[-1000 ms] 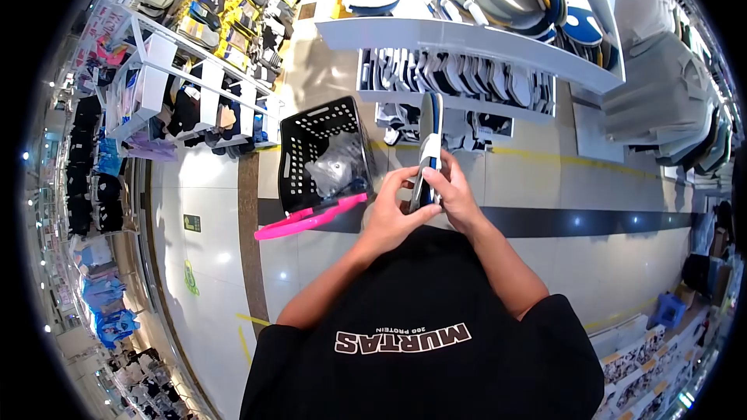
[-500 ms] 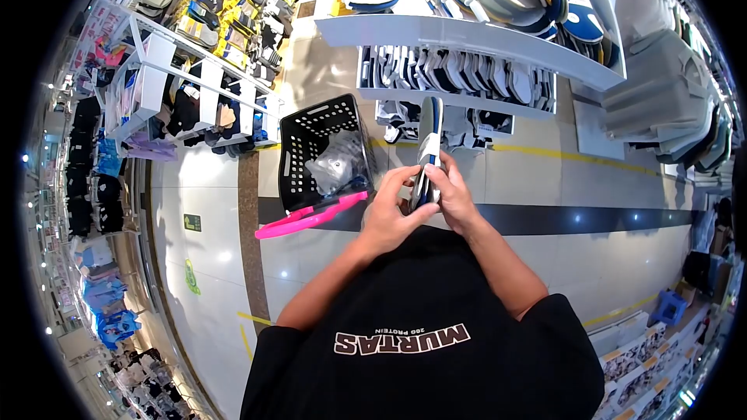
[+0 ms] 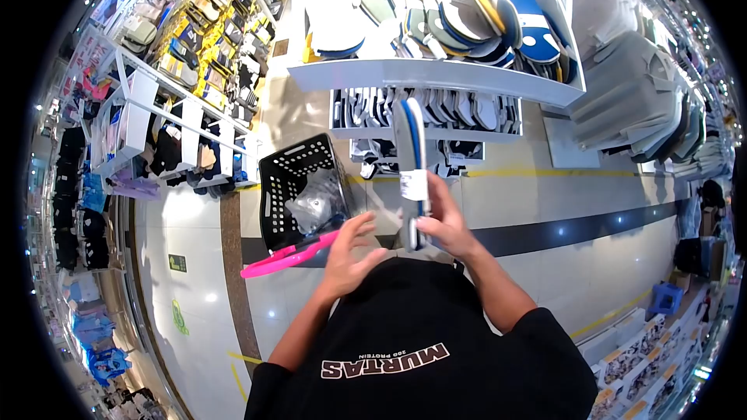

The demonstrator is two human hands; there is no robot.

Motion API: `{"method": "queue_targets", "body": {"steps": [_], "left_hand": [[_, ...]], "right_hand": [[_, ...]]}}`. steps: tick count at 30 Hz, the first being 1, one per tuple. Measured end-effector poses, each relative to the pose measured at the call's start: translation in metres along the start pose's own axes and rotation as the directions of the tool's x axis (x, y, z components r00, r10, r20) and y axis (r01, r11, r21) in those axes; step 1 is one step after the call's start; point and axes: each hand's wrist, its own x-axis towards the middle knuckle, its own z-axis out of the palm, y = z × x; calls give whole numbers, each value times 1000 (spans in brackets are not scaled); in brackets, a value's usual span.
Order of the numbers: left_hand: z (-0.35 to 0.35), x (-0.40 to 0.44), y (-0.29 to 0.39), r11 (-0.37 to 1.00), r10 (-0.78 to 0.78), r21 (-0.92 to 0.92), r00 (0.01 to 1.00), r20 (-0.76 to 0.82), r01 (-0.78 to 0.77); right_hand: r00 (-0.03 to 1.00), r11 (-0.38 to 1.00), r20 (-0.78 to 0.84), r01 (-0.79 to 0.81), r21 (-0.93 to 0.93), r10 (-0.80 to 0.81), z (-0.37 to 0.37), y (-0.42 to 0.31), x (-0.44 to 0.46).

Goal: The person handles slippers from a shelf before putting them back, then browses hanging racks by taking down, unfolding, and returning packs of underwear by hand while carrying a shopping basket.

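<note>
Head view: the right hand point(image 3: 449, 222) is grasping a slim grey, blue and white slipper-like bundle point(image 3: 406, 140) near its lower end, thumb pressing on the near side. The bundle is standing roughly upright, edge toward the camera, in front of the torso; a white paper band point(image 3: 415, 184) is wrapping its middle. The left hand point(image 3: 350, 263) is holding nothing, fingers spread and released, slightly blurred, well clear of the bundle. It is hovering by the glossy pink plastic handle point(image 3: 292, 255) of a black perforated plastic basket point(image 3: 270, 179); can't tell whether it's touching. The basket is sitting to the person's left, with a crumpled clear plastic bag point(image 3: 315, 206) lying inside.

Ahead, a white rectangular display bin point(image 3: 436, 76) is holding a loose pile of grey, blue, white and yellow-edged flat slippers point(image 3: 459, 12). Below it, a white lower tray point(image 3: 467, 134) is carrying a tight row of dark and white slippers. Grey cloth garments point(image 3: 630, 97) are hanging to the right of the bin. A yellow floor line point(image 3: 560, 173) and a dark floor band point(image 3: 537, 231) are crossing the pale tiled floor point(image 3: 506, 194). The person is wearing a black T-shirt point(image 3: 420, 303) with "MURTAS" lettering.
</note>
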Motion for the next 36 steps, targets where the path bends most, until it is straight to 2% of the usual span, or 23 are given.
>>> {"method": "queue_targets", "body": {"steps": [1,3,5,7,9,11,12,17,18,19,20,22,25,26,27,29,31,36], "left_hand": [[-12,-4,-8,999,-48,7,999,-22,48],[-42,-11,-37,942,3,333,995,-104,32],[-72,-22,-54,819,54,572,989,-136,34],[-99,-35,-81,784,18,618,992,-122,62],[-112,-44,-82,726,-96,676,992,-86,129],[-118,-48,-90,619,-191,773,981,-22,138],[-116,-49,-93,606,-102,789,994,-48,100],[-131,-53,-104,540,-33,838,997,-72,79],[-136,-55,-103,516,-25,853,996,-80,82],[-142,-58,-102,493,-16,866,996,-90,86],[-151,-64,-115,446,53,893,994,-94,61],[-164,-73,-127,393,26,912,990,-140,119],[-163,-75,-143,338,45,921,975,-219,192],[-162,-73,-149,327,65,920,967,-248,215],[-161,-72,-152,313,85,920,958,-274,235],[-158,-71,-152,330,138,911,942,-307,249],[-156,-73,-153,289,170,929,942,-289,232],[-155,-72,-151,320,153,915,940,-306,246]], "right_hand": [[999,999,38,30,-26,-29,-7,-23,-1],[965,955,67,262,-135,-256,-31,-56,4],[923,910,-110,334,-245,-369,-53,-94,14],[863,877,-250,354,-325,-440,-75,-137,35],[772,855,-384,393,-337,-506,-108,-163,58],[716,854,-482,335,-398,-506,-130,-188,84],[705,863,-515,297,-409,-487,-145,-195,97],[694,820,-571,48,-570,-438,-179,-214,157],[652,766,-577,9,-643,-492,-187,-208,168],[659,666,-502,-3,-746,-560,-189,-205,178],[649,617,-499,-57,-785,-574,-191,-199,178],[623,504,-482,-159,-849,-617,-168,-194,170],[450,171,-228,-164,-972,-864,-166,-172,167],[429,176,-234,-171,-969,-873,-160,-167,162],[379,104,-166,-178,-979,-911,-158,-162,160],[356,28,-88,-170,-985,-930,-162,-157,160],[343,-6,-52,-167,-986,-938,-164,-155,160],[402,81,-161,-209,-975,-902,-158,-156,155]]}}
